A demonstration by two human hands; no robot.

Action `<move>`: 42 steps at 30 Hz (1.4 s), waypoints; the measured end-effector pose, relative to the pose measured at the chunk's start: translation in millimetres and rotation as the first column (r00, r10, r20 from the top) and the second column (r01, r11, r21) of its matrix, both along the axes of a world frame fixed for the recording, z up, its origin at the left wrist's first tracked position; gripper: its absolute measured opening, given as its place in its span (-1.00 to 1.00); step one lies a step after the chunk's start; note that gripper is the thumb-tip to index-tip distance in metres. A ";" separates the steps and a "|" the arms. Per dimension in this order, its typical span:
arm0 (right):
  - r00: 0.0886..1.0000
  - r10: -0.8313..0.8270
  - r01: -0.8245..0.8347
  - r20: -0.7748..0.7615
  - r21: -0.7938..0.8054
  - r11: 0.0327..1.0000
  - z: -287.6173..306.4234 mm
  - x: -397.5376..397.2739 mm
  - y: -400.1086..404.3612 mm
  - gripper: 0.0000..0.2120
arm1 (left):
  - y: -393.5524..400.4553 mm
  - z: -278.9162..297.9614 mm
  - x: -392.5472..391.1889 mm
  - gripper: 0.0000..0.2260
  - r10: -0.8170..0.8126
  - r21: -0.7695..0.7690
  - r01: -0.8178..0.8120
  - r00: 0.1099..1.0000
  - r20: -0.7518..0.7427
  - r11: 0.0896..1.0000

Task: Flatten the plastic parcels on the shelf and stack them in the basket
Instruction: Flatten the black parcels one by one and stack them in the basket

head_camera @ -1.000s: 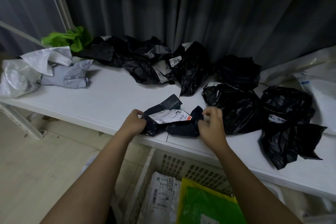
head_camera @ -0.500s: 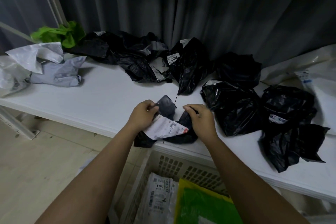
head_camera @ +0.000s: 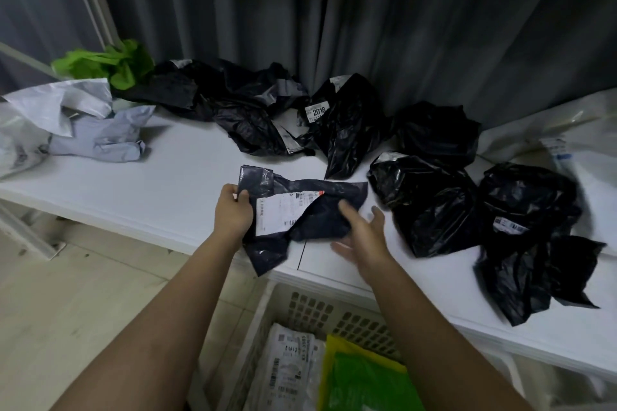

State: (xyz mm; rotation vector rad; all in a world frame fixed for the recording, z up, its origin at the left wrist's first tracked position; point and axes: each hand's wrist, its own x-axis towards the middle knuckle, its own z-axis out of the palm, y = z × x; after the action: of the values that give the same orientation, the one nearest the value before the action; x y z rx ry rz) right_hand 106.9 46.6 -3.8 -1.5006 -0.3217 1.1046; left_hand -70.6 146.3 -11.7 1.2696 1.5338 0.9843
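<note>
A dark plastic parcel (head_camera: pixel 320 192) with a white shipping label lies partly spread at the front edge of the white shelf (head_camera: pixel 167 197). My left hand (head_camera: pixel 232 213) pinches its left side near the label. My right hand (head_camera: pixel 362 233) is spread flat, fingers apart, resting on the parcel's right part. Below the shelf edge stands a beige slotted basket (head_camera: pixel 300 307) holding a white labelled parcel (head_camera: pixel 290 374) and a green and yellow one (head_camera: pixel 364 380), both flat.
Several crumpled black parcels (head_camera: pixel 430 203) crowd the back and right of the shelf. Grey and white parcels (head_camera: pixel 96 137) and a green one (head_camera: pixel 110 63) lie at the left. A dark curtain (head_camera: pixel 367 10) hangs behind. Pale floor (head_camera: pixel 66 294) shows at the left.
The crumpled dark parcel has been pulled open and spread wider. My left hand moved to its left edge, and my right hand let go and opened flat over its right side.
</note>
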 end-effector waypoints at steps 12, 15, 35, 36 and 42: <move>0.694 0.190 -0.112 0.694 -0.156 0.981 4.7 -14.5 12.9 -0.64 | -25.9 15.5 -13.0 -0.83 -0.202 -0.436 0.203 0.978 0.051 0.876; 0.476 0.252 -0.195 0.843 -0.177 0.965 6.1 -16.5 7.4 -0.73 | -25.4 11.5 -12.4 -0.75 -0.228 -0.362 0.247 0.969 0.096 0.899; 0.202 0.182 -0.275 0.962 -0.122 0.954 1.1 3.9 -55.5 -0.78 | -22.8 -16.6 -16.5 -0.93 -0.233 -0.060 0.226 0.931 -0.282 0.972; 0.193 0.147 -0.270 0.970 -0.091 0.959 5.9 -3.1 -47.5 -0.70 | -22.3 -17.4 -17.2 -0.93 -0.238 -0.060 0.230 0.928 -0.285 0.971; 0.235 0.578 -0.393 0.782 -0.467 0.792 8.3 -33.4 8.1 -0.51 | -24.5 -18.7 -17.5 -0.78 -0.206 -0.029 0.214 0.883 -0.423 0.976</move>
State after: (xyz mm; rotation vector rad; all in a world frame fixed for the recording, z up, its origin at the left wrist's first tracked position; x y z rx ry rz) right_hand 73.5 54.7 4.5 -2.1568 -1.6379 0.6201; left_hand -88.0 121.8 -30.4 1.7058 1.6636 0.6044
